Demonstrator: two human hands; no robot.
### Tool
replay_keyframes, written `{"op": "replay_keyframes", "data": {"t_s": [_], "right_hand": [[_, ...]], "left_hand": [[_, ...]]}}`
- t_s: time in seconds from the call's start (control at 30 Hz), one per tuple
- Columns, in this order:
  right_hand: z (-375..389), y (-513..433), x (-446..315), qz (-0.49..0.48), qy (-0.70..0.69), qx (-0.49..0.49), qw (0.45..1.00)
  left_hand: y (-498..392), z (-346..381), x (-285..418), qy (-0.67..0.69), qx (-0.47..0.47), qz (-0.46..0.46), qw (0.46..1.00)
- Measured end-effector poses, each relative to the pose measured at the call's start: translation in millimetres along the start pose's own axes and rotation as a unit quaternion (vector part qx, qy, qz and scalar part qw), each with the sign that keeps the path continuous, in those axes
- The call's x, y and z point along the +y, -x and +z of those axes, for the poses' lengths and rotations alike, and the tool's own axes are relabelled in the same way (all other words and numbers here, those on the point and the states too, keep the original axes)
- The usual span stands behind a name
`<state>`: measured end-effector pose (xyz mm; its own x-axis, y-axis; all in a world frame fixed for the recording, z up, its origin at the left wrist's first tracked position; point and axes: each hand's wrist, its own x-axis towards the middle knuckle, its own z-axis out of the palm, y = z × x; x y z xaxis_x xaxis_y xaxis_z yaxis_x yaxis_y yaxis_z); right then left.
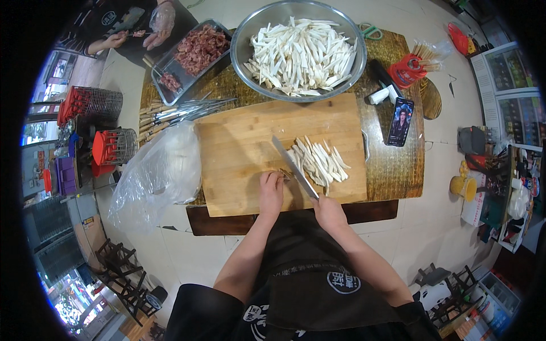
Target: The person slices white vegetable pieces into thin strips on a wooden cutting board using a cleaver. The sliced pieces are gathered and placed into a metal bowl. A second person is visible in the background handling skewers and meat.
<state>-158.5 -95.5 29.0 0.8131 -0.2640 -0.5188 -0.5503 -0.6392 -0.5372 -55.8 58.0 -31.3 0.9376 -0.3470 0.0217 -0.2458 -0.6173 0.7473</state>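
My right hand [330, 214] grips the handle of a kitchen knife [293, 165], whose long blade points away from me and to the left. Just left of the blade, my left hand [271, 192] rests on the wooden cutting board [243, 140], its fingertips on a small brownish piece [285, 172] that is partly hidden. A loose pile of pale strips [320, 162], which look like king oyster mushroom, lies right of the blade. Beyond the board, a large steel bowl [236, 64] holds a heap of similar strips.
A clear plastic bag [158, 179] overlaps the board's left edge. Metal skewers [183, 111] lie behind it, beside a tray [168, 100] of raw meat. Opposite, another person's gloved hand [160, 27] handles skewered meat. A phone [400, 122] and a red skewer container [405, 70] are at right.
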Motion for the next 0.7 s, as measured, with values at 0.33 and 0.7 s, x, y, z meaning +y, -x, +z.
{"op": "replay_keyframes", "data": {"t_s": [0.33, 0.7], "right_hand": [[-27, 25, -27, -0.022, 0.044, -0.02, 0.999], [-10, 6, -26, 0.023, -0.02, -0.064, 0.998]], "left_hand": [[-3, 1, 0, -0.019, 0.003, -0.015, 1.0], [0, 8, -21, -0.04, 0.016, 0.001, 0.999]]}}
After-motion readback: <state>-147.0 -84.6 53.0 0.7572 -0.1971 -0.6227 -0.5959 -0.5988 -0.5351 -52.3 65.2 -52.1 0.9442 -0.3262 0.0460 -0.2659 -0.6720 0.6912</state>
